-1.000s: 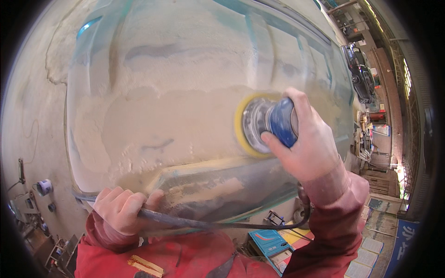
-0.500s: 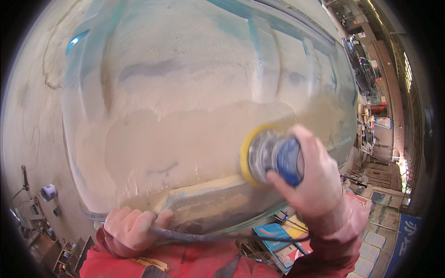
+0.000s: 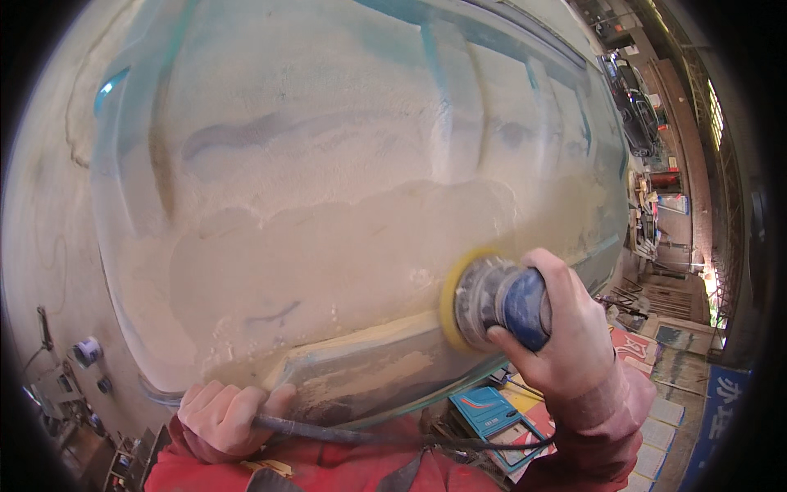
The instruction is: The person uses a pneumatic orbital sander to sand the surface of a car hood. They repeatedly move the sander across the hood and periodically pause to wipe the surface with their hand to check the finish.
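Sander [image 3: 492, 302] in right hand [image 3: 566, 336] presses panel [image 3: 328, 205] near its lower edge.

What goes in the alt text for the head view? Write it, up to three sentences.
A right hand presses a round sander with a yellow pad and blue body against a large curved panel coated in pale filler with teal edges. The left hand grips the dark hose below. Red sleeves and a cluttered workshop floor frame the scene.

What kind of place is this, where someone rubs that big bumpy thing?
Probably a repair or body workshop. The right hand presses a round sander on a big filler-coated panel, the left hand holds its hose, and tools and boxes lie around.
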Motion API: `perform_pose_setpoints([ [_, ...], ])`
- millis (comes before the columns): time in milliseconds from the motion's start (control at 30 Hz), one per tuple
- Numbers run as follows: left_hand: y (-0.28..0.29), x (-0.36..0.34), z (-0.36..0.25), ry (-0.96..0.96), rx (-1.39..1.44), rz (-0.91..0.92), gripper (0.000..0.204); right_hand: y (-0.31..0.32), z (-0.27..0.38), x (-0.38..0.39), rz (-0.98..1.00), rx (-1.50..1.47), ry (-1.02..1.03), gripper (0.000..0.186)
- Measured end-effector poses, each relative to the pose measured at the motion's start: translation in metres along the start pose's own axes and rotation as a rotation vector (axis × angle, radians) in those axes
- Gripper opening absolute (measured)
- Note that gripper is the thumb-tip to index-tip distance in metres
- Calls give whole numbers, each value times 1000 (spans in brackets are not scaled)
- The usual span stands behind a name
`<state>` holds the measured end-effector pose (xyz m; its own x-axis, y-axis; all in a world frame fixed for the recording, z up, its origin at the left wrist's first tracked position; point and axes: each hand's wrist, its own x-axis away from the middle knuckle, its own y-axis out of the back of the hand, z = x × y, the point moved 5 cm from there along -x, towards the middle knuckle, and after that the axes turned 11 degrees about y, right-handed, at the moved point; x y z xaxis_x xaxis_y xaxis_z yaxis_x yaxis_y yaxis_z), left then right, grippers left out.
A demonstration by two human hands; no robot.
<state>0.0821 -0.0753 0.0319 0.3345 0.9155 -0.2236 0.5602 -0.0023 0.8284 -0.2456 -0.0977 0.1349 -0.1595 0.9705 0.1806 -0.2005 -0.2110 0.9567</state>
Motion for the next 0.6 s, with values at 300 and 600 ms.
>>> perform_pose_setpoints([
  [300, -1, -3, -1, 0, -8, -17, 35, 8, -23, -12, -164, 38, 11, 75],
  [600, 0, -1, -2, 29, -16, -22, 35, 12, -33, -11, -137, 39, -90, 74],
])
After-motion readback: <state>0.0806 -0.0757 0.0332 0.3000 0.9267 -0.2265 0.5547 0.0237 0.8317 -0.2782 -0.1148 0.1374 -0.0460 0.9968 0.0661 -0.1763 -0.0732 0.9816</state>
